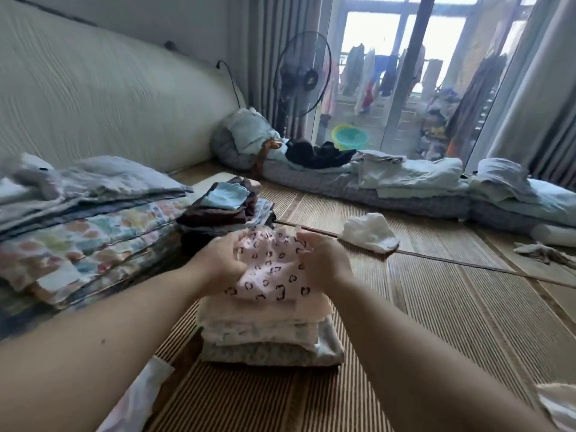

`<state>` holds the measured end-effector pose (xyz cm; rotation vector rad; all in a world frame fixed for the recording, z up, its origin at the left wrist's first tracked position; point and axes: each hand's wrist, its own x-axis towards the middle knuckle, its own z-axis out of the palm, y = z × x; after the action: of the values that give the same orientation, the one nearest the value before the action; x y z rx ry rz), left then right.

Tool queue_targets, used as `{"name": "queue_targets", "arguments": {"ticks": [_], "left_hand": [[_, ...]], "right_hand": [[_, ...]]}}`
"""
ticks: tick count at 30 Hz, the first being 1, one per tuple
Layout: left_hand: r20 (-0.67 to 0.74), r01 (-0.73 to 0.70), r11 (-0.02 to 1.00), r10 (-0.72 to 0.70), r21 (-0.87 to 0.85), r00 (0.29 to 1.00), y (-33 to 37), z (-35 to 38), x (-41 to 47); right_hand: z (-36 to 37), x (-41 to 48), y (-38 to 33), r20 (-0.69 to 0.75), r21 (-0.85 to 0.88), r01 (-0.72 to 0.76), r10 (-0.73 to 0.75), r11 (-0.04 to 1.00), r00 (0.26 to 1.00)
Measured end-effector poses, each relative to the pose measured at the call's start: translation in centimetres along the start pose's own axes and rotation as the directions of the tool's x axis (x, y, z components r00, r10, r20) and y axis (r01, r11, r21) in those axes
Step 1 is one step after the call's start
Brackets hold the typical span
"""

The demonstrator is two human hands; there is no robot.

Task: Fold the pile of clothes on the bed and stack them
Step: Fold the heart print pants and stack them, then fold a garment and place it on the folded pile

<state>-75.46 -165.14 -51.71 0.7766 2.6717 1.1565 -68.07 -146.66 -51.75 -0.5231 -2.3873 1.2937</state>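
Note:
A small pink garment with dark heart prints point(271, 269) is held above a stack of folded pale clothes point(268, 335) on the bed's woven mat point(420, 322). My left hand point(218, 260) grips its left edge and my right hand point(324, 260) grips its right edge, fingers curled into the cloth. A second stack of dark folded clothes with a light blue piece on top point(224, 207) stands just behind. A large pile of folded floral and grey bedding point(84, 226) lies at the left. A loose white garment point(371, 232) lies on the mat to the right.
A padded headboard point(109, 104) runs along the left. Rolled quilts and pale blue folded items point(405, 179) line the far edge of the bed. A thin stick point(467, 263) crosses the mat. A standing fan point(302, 76) and balcony door are behind. Small cloth pieces point(542, 251) lie at the right.

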Motion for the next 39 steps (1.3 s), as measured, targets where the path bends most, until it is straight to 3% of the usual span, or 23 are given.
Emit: {"name": "queue_targets", "arguments": {"ticks": [2,3,5,7,11,17,23,27,32,39], "left_hand": [[0.063,0.045,0.958,-0.065,0.284,0.996,-1.7,1.3,1.2],[0.102,0.004,0.935,-0.043,0.355,0.994,-2.3,1.8,1.7],[0.191,-0.135,0.893,0.056,0.428,0.980,-2.7,2.2,2.6],[0.246,-0.203,0.857,0.093,0.474,0.965,-3.0,2.5,3.5],[0.254,-0.181,0.807,0.041,0.562,0.966,-4.8,3.7,4.2],[0.273,-0.127,0.827,-0.033,0.547,0.961,-6.0,6.2,3.9],[0.173,-0.038,0.821,-0.075,0.570,0.982,-2.7,4.5,2.6],[0.096,-0.160,0.908,0.133,0.386,0.986,1.3,4.7,-2.6],[0.179,-0.453,0.869,0.422,0.200,0.889,7.9,10.6,-13.3],[0.392,-0.624,0.776,0.548,0.089,0.738,18.7,25.1,-26.2]], "right_hand": [[1.8,0.9,1.8,0.110,-0.135,0.106,-0.092,0.985,0.990],[2.5,1.5,2.5,0.148,-0.286,0.243,-0.207,0.927,0.967],[3.3,2.2,3.2,0.250,-0.539,0.389,-0.299,0.747,0.921],[3.6,2.8,3.6,0.338,-0.591,0.386,-0.217,0.708,0.916],[4.3,3.7,6.1,0.403,-0.637,0.308,-0.034,0.707,0.914],[5.0,3.8,8.2,0.441,-0.645,0.236,0.102,0.726,0.892],[1.6,0.6,6.0,0.309,-0.609,0.209,-0.014,0.765,0.951],[-4.1,-5.5,4.6,0.225,-0.600,0.214,-0.094,0.771,0.970],[-13.0,-17.9,5.4,0.126,-0.682,0.168,-0.112,0.711,0.986],[-24.4,-35.9,11.2,-0.060,-0.735,-0.092,0.071,0.671,0.996]]}}
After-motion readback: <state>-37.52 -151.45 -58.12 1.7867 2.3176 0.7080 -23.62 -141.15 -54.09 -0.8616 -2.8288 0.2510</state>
